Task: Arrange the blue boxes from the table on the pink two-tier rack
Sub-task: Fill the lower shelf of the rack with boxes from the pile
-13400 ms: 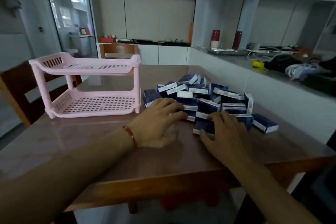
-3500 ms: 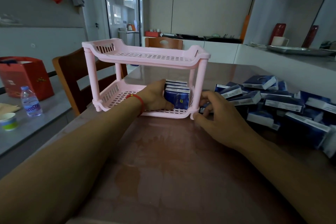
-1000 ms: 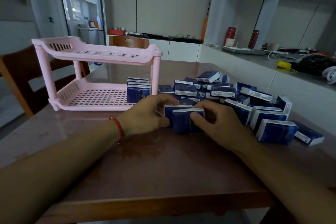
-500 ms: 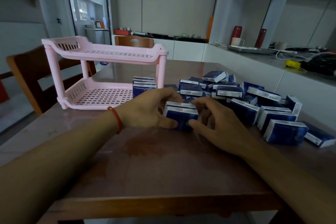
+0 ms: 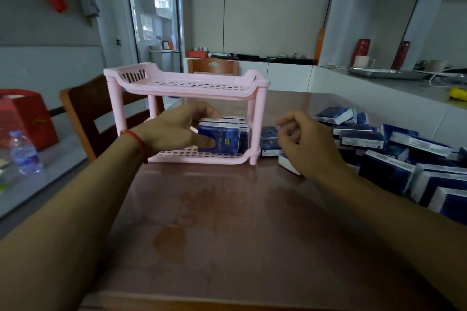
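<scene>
Gripping a blue box (image 5: 219,138) at the lower tier of the pink rack (image 5: 187,83), the left hand (image 5: 174,131) has its thumb pressed on the box's front and fingers wrapped over the top; the box sits upright at the tier's right end, touching more boxes (image 5: 243,134) behind it. Right hand (image 5: 305,141) hovers just right of the rack's front-right post, fingers loosely curled, holding nothing I can see. Loose pile of blue boxes (image 5: 384,149) lies on the table (image 5: 227,222) right of the rack.
</scene>
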Demonstrator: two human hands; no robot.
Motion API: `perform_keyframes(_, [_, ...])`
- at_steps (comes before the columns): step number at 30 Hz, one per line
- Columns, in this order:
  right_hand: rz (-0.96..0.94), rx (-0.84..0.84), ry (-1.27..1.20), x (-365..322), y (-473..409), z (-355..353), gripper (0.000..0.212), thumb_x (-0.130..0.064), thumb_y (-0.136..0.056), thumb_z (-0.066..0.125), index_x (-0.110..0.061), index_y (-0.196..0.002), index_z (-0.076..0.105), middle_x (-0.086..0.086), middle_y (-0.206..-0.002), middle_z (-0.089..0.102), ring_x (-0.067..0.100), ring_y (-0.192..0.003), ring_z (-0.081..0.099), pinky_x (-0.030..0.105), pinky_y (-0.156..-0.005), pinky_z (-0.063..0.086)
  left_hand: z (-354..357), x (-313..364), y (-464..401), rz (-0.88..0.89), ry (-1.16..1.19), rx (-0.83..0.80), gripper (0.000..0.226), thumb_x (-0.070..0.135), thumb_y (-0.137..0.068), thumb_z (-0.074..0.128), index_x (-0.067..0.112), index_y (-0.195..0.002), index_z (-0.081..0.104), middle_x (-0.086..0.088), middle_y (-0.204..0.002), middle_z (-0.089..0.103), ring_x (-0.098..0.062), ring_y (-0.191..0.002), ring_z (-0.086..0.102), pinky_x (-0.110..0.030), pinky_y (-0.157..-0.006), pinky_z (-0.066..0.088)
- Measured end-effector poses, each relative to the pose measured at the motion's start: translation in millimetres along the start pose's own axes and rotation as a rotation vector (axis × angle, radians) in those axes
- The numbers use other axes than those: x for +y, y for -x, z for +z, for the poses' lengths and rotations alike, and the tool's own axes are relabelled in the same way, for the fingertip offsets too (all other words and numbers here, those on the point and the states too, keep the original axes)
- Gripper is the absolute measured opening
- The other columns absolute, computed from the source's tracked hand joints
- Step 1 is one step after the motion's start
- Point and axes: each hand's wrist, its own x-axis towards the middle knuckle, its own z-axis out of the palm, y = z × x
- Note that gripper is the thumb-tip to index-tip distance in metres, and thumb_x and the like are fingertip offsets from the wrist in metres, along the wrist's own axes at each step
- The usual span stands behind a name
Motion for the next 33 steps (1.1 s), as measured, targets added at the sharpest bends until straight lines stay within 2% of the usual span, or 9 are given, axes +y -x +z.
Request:
perform_keyframes(3, [0.011, 0.006, -0.035, 0, 2, 21, 0.026, -0.01, -0.088, 0.066, -0.017, -0.112, 0.059, -0.012, -0.088, 0.059, 0.002, -0.068, 0.057, 0.022, -0.063, 0.048, 6, -7, -7, 0.004, -0.053, 0.164, 0.041, 0.006, -0.081, 0.079, 0.017, -0.116, 0.062, -0.001, -0.114, 0.068, -0.02, -0.105, 0.064, -0.025, -0.089, 0.055])
perform_keyframes(6, [-0.044, -0.059, -0.002, 8, 9, 31, 0.035, -0.013, -0.084, 0.068, -0.02, -0.116, 0.055, -0.006, -0.105, 0.06, 0.005, -0.076, 0.054, 0.029, -0.067, 0.05, 14, -10, -10, 0.031, -0.015, 0.203, 0.045, 0.003, -0.079, 0.08, 0.014, -0.117, 0.059, -0.003, -0.113, 0.066, -0.016, -0.1, 0.063, -0.014, -0.079, 0.053])
perform_keyframes(8, [-0.07, -0.087, 0.016, 10, 12, 32, 0.036, -0.014, -0.083, 0.067, -0.02, -0.116, 0.055, -0.006, -0.107, 0.059, 0.003, -0.079, 0.051, 0.028, -0.069, 0.048, 17, -10, -10, 0.027, 0.003, 0.159, 0.045, 0.001, -0.08, 0.08, 0.012, -0.119, 0.058, -0.004, -0.111, 0.066, -0.013, -0.097, 0.063, -0.01, -0.075, 0.052])
perform_keyframes(11, [-0.082, -0.108, 0.017, 8, 15, 31, 0.035, -0.011, -0.083, 0.066, -0.017, -0.116, 0.056, -0.006, -0.108, 0.058, 0.002, -0.08, 0.048, 0.021, -0.068, 0.042, 18, -12, -12, 0.03, -0.013, 0.072, 0.046, 0.003, -0.079, 0.081, 0.015, -0.117, 0.061, -0.003, -0.111, 0.069, -0.015, -0.101, 0.066, -0.019, -0.082, 0.057])
perform_keyframes(18, [-0.078, -0.15, 0.031, 4, 17, 29, 0.036, -0.009, -0.083, 0.065, -0.016, -0.117, 0.056, -0.009, -0.108, 0.053, -0.007, -0.078, 0.047, 0.008, -0.062, 0.033, 28, -19, -14, 0.029, -0.127, 0.082, 0.049, 0.003, -0.077, 0.082, 0.022, -0.116, 0.061, 0.004, -0.11, 0.062, -0.013, -0.09, 0.063, -0.007, -0.071, 0.05])
perform_keyframes(22, [-0.074, -0.164, 0.046, 4, 17, 29, 0.042, -0.012, -0.084, 0.065, -0.017, -0.124, 0.054, -0.006, -0.114, 0.054, -0.001, -0.086, 0.046, 0.009, -0.069, 0.034, 35, -15, -15, -0.024, -0.166, 0.095, 0.067, 0.008, -0.075, 0.085, 0.021, -0.131, 0.051, -0.001, -0.115, 0.054, -0.012, -0.09, 0.06, -0.016, -0.077, 0.052])
perform_keyframes(28, [-0.066, -0.224, 0.014, 4, 15, 35, 0.057, -0.034, -0.088, 0.068, -0.023, -0.139, 0.048, -0.001, -0.128, 0.057, 0.015, -0.113, 0.052, 0.036, -0.096, 0.046, 33, -10, -13, -0.186, -0.141, 0.027, 0.094, 0.028, -0.076, 0.086, 0.025, -0.15, 0.028, -0.002, -0.125, 0.052, -0.018, -0.107, 0.059, -0.029, -0.093, 0.05])
perform_keyframes(31, [-0.042, -0.239, -0.007, 2, 13, 34, 0.061, -0.045, -0.089, 0.063, -0.027, -0.144, 0.043, -0.005, -0.134, 0.059, 0.016, -0.121, 0.052, 0.045, -0.102, 0.045, 24, -9, -12, -0.277, -0.205, -0.037, 0.093, 0.041, -0.076, 0.083, 0.024, -0.151, 0.032, -0.003, -0.131, 0.056, -0.02, -0.112, 0.058, -0.038, -0.104, 0.049])
perform_keyframes(33, [-0.033, -0.244, -0.004, 1, 13, 35, 0.059, -0.053, -0.086, 0.057, -0.03, -0.139, 0.046, -0.006, -0.13, 0.061, 0.017, -0.12, 0.054, 0.049, -0.102, 0.046, 18, -9, -10, -0.302, -0.197, -0.018, 0.088, 0.041, -0.075, 0.083, 0.023, -0.149, 0.039, -0.003, -0.128, 0.06, -0.02, -0.108, 0.061, -0.038, -0.1, 0.051])
